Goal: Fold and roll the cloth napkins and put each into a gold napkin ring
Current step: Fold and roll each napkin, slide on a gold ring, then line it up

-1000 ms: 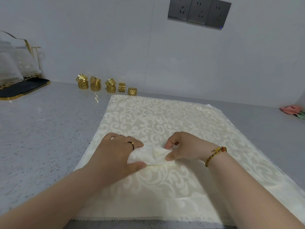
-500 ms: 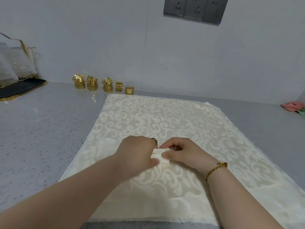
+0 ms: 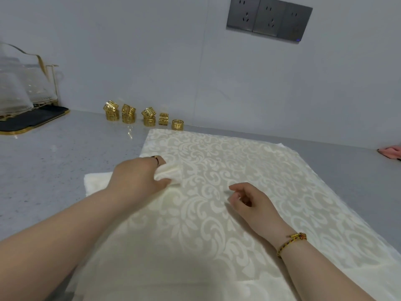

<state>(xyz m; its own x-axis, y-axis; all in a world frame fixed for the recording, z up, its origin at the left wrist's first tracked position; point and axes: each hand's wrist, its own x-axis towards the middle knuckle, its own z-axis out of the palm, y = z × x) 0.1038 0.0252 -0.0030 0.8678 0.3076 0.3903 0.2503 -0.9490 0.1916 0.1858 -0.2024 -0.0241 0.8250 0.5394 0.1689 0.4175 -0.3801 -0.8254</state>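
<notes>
Left hand (image 3: pixel 138 179) gripping one rolled napkin (image 3: pixel 171 172), right hand (image 3: pixel 251 198) loosely curled (empty), perhaps eight gold rings (image 3: pixel 128 116) behind.

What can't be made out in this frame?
Head view:
Rolled cream cloth napkin: mostly covered by the left hand gripping it; tightness unclear.
Plain white cloth: partly under the left forearm.
Pink cloth: cut off by the right edge.
Gold napkin rings: small and some stacked, so the count is unsure.
Clear glassware on the black tray: cut off by the left edge.
</notes>
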